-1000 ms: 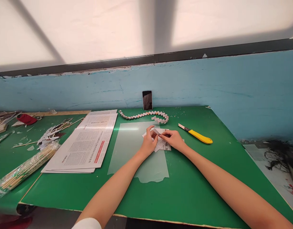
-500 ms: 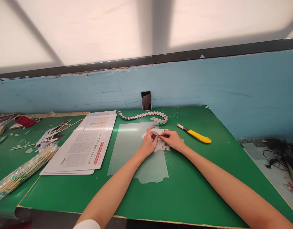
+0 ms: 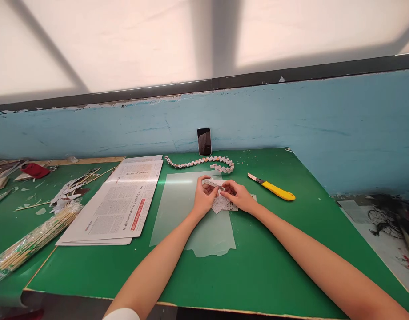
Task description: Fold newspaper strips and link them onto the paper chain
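Between my two hands is a small folded strip of newspaper (image 3: 212, 183). The fingers of my left hand (image 3: 204, 197) are closed on its left part, while my right hand (image 3: 238, 195) pinches its right end. Printed newspaper pieces (image 3: 221, 205) lie under my hands, partly hidden by them. Below these is a translucent sheet (image 3: 178, 209) with a torn front edge. A zigzag chain of folded paper (image 3: 191, 163) curves behind my hands. To the right rests a yellow utility knife (image 3: 277, 190) with its blade out.
A black-screened phone (image 3: 204, 141) leans against the blue wall. Stacked newspaper sheets (image 3: 114, 204) lie left of the translucent sheet. Further left are bagged wooden sticks (image 3: 38, 235), paper scraps (image 3: 66, 191) and a red cloth-like item (image 3: 34, 170). The green table (image 3: 258, 275) ends at the right and front.
My hands have shifted slightly and the folded strip has turned, so more of its length shows between my fingers. My right fingers are more raised and curled. Other things stay put.
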`<state>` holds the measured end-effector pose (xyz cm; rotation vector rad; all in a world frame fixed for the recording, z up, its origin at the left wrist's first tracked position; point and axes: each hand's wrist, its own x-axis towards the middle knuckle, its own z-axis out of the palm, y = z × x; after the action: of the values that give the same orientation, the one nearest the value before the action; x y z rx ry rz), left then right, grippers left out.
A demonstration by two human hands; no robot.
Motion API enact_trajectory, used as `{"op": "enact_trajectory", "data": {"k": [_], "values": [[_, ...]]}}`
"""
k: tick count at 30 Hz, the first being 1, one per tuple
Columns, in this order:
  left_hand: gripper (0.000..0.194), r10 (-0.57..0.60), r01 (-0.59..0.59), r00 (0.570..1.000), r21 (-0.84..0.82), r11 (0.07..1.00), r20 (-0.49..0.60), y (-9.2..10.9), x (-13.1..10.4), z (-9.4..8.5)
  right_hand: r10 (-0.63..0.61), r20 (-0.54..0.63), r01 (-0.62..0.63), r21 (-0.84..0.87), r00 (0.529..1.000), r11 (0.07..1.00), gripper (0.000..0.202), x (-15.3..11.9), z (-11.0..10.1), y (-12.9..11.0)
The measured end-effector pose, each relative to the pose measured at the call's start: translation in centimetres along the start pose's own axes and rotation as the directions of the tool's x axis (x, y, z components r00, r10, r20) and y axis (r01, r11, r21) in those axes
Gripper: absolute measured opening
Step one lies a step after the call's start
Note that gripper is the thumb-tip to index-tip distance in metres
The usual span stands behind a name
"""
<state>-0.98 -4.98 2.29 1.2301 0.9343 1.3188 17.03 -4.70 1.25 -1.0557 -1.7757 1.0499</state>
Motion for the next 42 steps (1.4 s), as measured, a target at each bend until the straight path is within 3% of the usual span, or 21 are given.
{"op": "enact_trajectory", "data": {"k": [4,20,26,31,37,42], "values": [[0.058,-0.008,0.009,1.0,-0.027,1.0,0.03,0.1,0.0,0.0,-0.022,0.083,0.029,-0.088,0.996,0.996,0.035,-0.1,-0.4,-0.2],[0.058,-0.003,0.003,0.999,0.006,1.0,0.034,-0.1,-0.1,-0.2,0.038,0.11,-0.043,0.048,0.993,0.998,0.045,-0.2,-0.6,-0.4],[0.063,-0.067,0.069,0.992,-0.007,0.998,0.11,-0.1,0.6,-0.4,0.027,0.08,-0.031,0.054,0.996,0.998,0.048,-0.2,-0.7,-0.6],[0.038,-0.108,0.101,0.968,0.043,0.994,0.228,-0.3,1.0,-0.4,0.016,0.078,-0.02,0.053,0.997,0.998,0.047,-0.3,-0.7,-1.2],[0.044,-0.19,0.186,0.975,0.045,0.981,0.118,-1.1,1.3,-0.9,0.026,0.058,-0.027,0.024,0.998,0.999,0.046,-0.1,-0.2,-0.7],[0.046,-0.196,0.203,0.967,-0.029,0.979,0.162,-1.4,1.5,-1.1,0.021,-0.05,-0.02,0.019,0.999,1.0,0.045,0.0,-0.1,-0.2]]}}
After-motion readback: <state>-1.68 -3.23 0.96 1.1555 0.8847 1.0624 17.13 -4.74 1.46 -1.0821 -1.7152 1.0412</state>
